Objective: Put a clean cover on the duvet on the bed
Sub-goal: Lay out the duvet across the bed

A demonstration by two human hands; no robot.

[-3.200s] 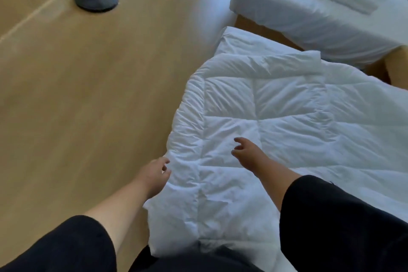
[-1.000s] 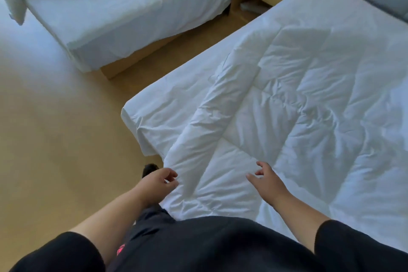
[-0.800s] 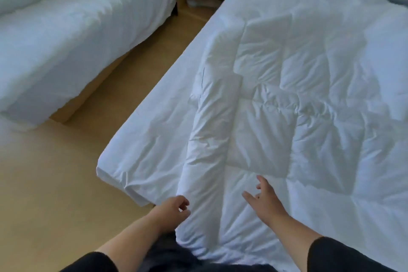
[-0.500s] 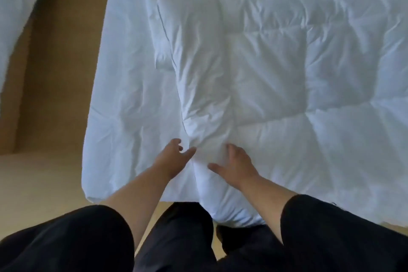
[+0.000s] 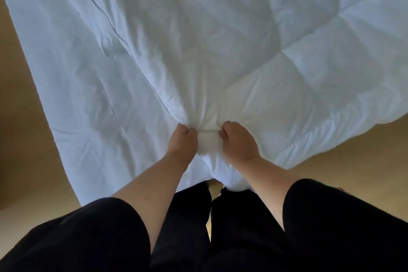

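Gripping a bunched fold of white cloth at the near edge of the duvet (image 5: 254,55), the left hand (image 5: 183,141) and the right hand (image 5: 239,142) sit close side by side, a short strip of fabric stretched taut between them. The fingers (image 5: 184,131) of each hand are curled shut on that fold, tips tucked into the cloth, so how much each pinches is hard to make out. The quilted duvet spreads away from the hands toward the top of the view and out to the right, its stitched squares plainest on the right; its near right edge hangs over the wooden floor (image 5: 331,161). Its far end and right side are cut off by the frame, so its long axis cannot be told. To the left of the duvet's folded edge, marked by a thin seam line running diagonally up and away from the hands, lies a flatter, smoother white sheet (image 5: 72,73); whether this is the clean cover or the bed's own sheet cannot be told. The bed beneath is wholly hidden by the white cloth. Nearer than the hands, bare forearms lead back to black sleeves (image 5: 331,216), and black trousers (image 5: 189,227) fill the space below the duvet's edge.
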